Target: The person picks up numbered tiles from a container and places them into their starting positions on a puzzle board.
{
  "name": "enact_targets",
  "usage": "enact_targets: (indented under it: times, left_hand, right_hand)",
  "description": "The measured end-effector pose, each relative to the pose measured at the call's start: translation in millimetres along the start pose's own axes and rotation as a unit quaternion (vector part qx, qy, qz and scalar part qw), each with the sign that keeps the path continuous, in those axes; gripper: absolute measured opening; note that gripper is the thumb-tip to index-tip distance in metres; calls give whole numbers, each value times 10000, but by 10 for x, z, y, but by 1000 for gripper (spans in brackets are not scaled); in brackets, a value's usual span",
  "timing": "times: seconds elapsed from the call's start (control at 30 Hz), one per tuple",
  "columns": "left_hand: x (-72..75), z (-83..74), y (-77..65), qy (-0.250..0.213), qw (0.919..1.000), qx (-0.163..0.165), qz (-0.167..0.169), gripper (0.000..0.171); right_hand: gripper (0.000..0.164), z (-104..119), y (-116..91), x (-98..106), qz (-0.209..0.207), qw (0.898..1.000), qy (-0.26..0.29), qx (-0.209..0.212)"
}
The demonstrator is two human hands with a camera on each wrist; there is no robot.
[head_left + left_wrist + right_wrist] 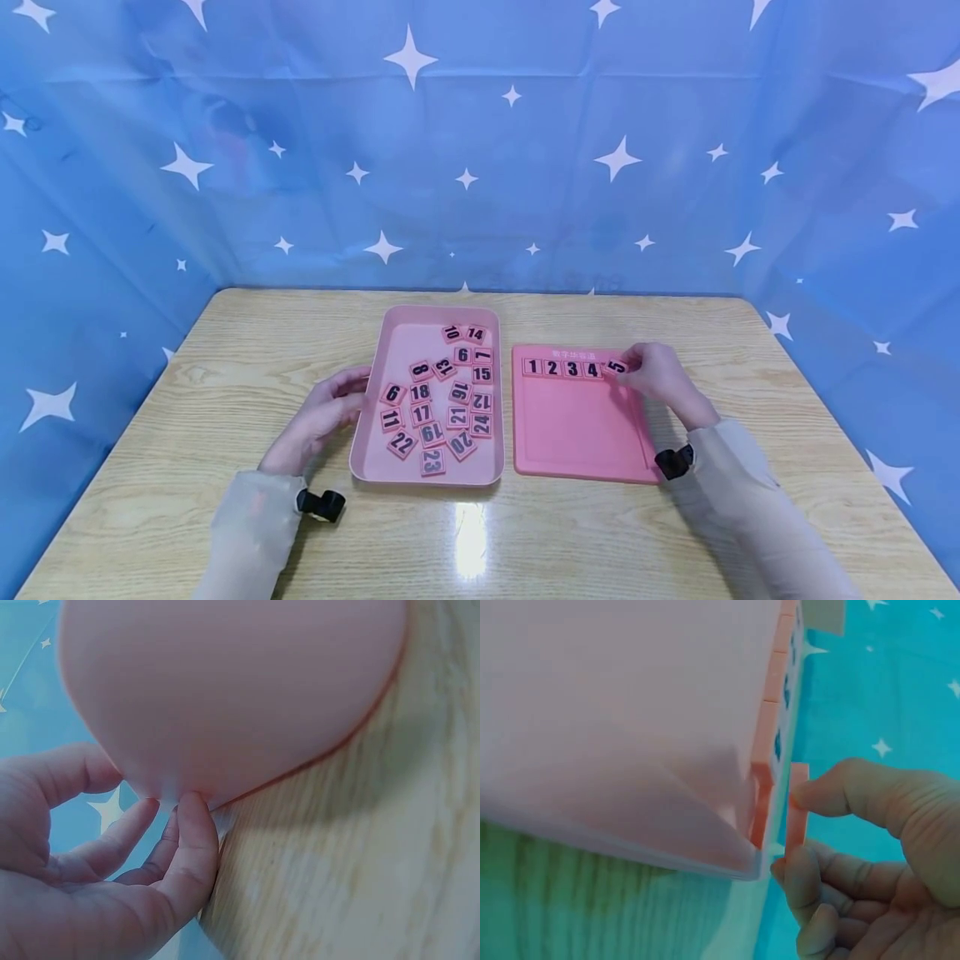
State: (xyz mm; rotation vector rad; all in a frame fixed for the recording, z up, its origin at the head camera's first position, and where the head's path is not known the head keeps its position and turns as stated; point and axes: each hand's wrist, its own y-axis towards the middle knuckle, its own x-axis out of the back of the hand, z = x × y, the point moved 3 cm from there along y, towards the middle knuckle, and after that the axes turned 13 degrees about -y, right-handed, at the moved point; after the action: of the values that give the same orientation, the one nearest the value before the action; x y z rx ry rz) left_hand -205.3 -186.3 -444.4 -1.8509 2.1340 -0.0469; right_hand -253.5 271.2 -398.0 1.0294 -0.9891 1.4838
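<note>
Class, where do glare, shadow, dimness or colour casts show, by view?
Head: glare on the table in front of the tray, shadow beside the right sleeve; left wrist: dim, soft shadow on the table; right wrist: dim, teal cast over the backdrop.

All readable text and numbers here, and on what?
Pink board:
"1" tile
"2" tile
"3" tile
"4" tile
Right hand:
"5" tile
Tray:
"10" tile
"14" tile
"6" tile
"7" tile
"15" tile
"13" tile
"8" tile
another "6" tile
"18" tile
"16" tile
"12" tile
"17" tile
"11" tile
"21" tile
"24" tile
"19" tile
"20" tile
"22" tile
"23" tile
Either "6" may be inverted "9".
Unreadable: board's white lettering; tile faces, right wrist view.
</note>
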Motion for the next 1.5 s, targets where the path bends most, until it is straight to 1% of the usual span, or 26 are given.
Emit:
enact_targets:
  times: [0.07, 0.27, 0.47, 0.6, 0.7, 0.8, 0.87, 0.97, 1.07, 1.3, 1.4, 1.5]
  left_hand:
    - [1, 0, 4, -7, 10000, 22, -22, 59]
    - [-5, -7, 8, -26, 10000, 79, -47, 60]
    - [-9, -12, 13, -12, 10000, 64, -35, 59]
    - [-14, -16, 15, -34, 10000, 57, -26, 59]
    - [-13, -18, 10, -36, 10000, 46, -38, 59]
    - [-9, -16, 2, -30, 10000, 42, -49, 59]
    - [-8, -11, -1, -35, 10000, 47, -41, 59]
    - [-8, -4, -4, -45, 10000, 53, -41, 59]
    - [-8, -2, -7, -40, 10000, 46, -47, 59]
    - [-5, -1, -5, -37, 10000, 36, -24, 59]
    - [-5, 0, -1, -63, 10000, 31, -3, 59]
    - [-2, 1, 1, -68, 10000, 27, 4, 59]
  right_hand:
    - [32, -15, 2, -17, 41, 9999, 51, -95]
    - [29, -29, 10, -38, -33, 9998, 120, -153]
    - [20, -36, 23, -39, -68, 9996, 37, -257]
    - [18, -23, 10, -36, -23, 9993, -17, -366]
    - [24, -2, 9, -39, 13, 9992, -54, -384]
    - [38, 16, 13, -58, 87, 9991, -110, -405]
    - [45, 27, 13, -69, 138, 9989, -194, -410]
    - [48, 43, 7, -78, 255, 9984, -260, -423]
    - [47, 60, -1, -77, 337, 9980, -306, -440]
    - [49, 66, -9, -79, 293, 9975, -547, -335]
    - [43, 54, -6, -65, 283, 9977, -578, -225]
    - [29, 43, 6, -42, 251, 9977, -627, -14]
